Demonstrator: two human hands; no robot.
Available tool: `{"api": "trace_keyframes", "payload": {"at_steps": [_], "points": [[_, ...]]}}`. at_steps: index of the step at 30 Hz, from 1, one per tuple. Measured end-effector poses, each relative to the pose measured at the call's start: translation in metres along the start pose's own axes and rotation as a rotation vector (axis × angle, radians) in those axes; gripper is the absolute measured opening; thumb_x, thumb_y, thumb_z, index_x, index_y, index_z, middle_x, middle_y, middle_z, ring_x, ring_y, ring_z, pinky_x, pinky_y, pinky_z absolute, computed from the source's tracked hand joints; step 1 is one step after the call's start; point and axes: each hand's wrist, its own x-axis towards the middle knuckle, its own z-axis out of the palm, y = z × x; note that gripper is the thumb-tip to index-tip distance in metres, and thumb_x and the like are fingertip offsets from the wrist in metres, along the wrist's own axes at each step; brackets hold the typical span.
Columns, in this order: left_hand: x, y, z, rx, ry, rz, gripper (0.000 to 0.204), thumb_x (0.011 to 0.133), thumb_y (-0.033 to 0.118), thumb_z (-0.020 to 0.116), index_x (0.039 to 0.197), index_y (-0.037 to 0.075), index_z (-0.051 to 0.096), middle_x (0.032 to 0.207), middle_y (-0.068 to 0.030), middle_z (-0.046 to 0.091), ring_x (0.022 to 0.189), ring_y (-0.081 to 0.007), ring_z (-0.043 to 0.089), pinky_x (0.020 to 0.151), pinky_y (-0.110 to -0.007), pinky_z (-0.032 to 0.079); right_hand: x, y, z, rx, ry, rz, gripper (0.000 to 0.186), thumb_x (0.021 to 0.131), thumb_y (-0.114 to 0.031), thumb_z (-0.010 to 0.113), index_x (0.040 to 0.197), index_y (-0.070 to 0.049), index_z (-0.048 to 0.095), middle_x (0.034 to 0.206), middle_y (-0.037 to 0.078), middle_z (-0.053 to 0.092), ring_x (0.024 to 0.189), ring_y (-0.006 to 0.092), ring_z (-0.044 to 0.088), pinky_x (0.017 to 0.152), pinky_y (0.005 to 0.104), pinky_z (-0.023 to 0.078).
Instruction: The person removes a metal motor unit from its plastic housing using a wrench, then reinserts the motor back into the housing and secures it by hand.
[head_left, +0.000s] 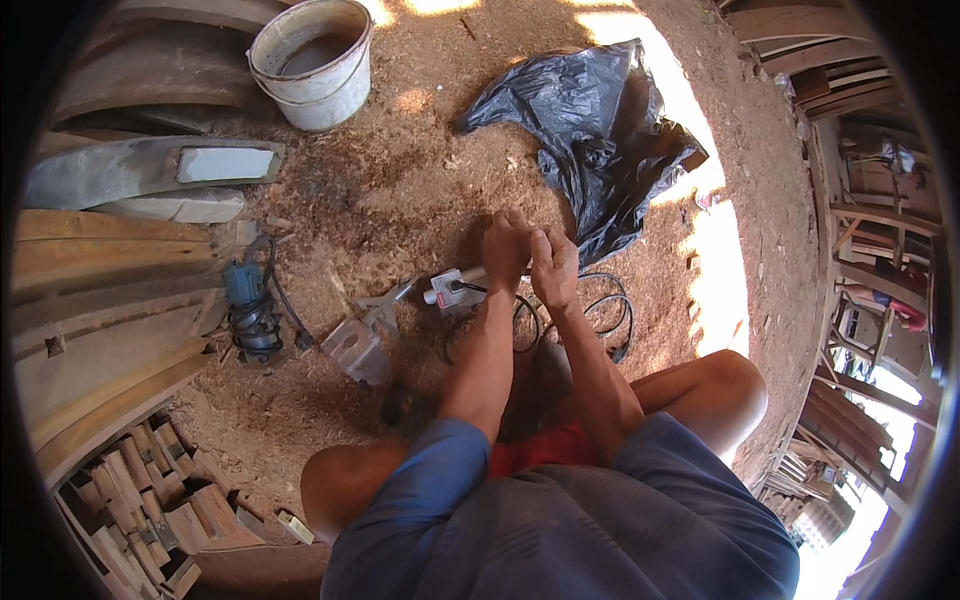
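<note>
My left hand and my right hand are close together near the middle, fingers curled; what they grip is hidden. Just below and left of them, a white-and-silver device with a black cord lies on the ground. The cord loops beneath my forearms. A clear plastic piece with metal fittings lies left of that device. Farther left is a blue power tool with a dark cord. A crumpled black plastic bag is spread just beyond my hands.
A white bucket stands at the back left. Curved wooden boards line the left side, with stacked offcuts lower down. At right are wooden racks and a red shape I cannot make out. The ground is covered in wood shavings.
</note>
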Motion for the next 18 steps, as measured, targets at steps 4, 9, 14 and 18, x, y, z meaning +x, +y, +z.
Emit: {"api": "trace_keyframes", "payload": {"at_steps": [4,9,14,18], "points": [[-0.005,-0.005,0.014,-0.124,0.036,-0.037,0.046,0.104,0.036,0.041,0.105,-0.004,0.063,0.090,-0.0323,0.068,0.086,-0.0520,0.066,0.075,-0.057,0.054,-0.017,0.007,-0.004,0.084,0.076,0.003,0.030,0.104,-0.021,0.051,0.096,0.001,0.070,0.073,-0.002,0.052,0.068,0.0068,0.045,0.060,0.0270,0.040],[0.000,-0.020,0.010,-0.323,-0.085,-0.012,0.053,0.104,0.042,0.041,0.099,-0.005,0.065,0.092,-0.0338,0.067,0.091,-0.0507,0.066,0.079,-0.056,0.052,-0.017,-0.009,-0.005,0.034,-0.025,0.032,0.034,0.104,-0.026,0.051,0.103,0.002,0.070,0.070,0.001,0.051,0.066,0.0102,0.045,0.060,0.0304,0.040],[-0.012,-0.017,0.009,-0.384,-0.215,0.029,0.059,0.104,0.047,0.039,0.101,-0.006,0.066,0.095,-0.0344,0.067,0.094,-0.0507,0.065,0.080,-0.055,0.052,-0.034,-0.008,-0.002,-0.103,0.087,0.005,0.035,0.104,-0.025,0.050,0.103,0.002,0.072,0.071,0.006,0.057,0.069,0.0127,0.049,0.064,0.0315,0.043],[-0.019,-0.014,0.014,-0.389,-0.185,0.004,0.065,0.104,0.050,0.036,0.103,-0.007,0.066,0.096,-0.0355,0.067,0.097,-0.0524,0.064,0.083,-0.055,0.051,-0.042,0.012,-0.006,-0.085,0.232,0.131,0.037,0.104,-0.026,0.048,0.099,0.002,0.072,0.069,0.006,0.060,0.067,0.0129,0.052,0.062,0.0330,0.044]]}}
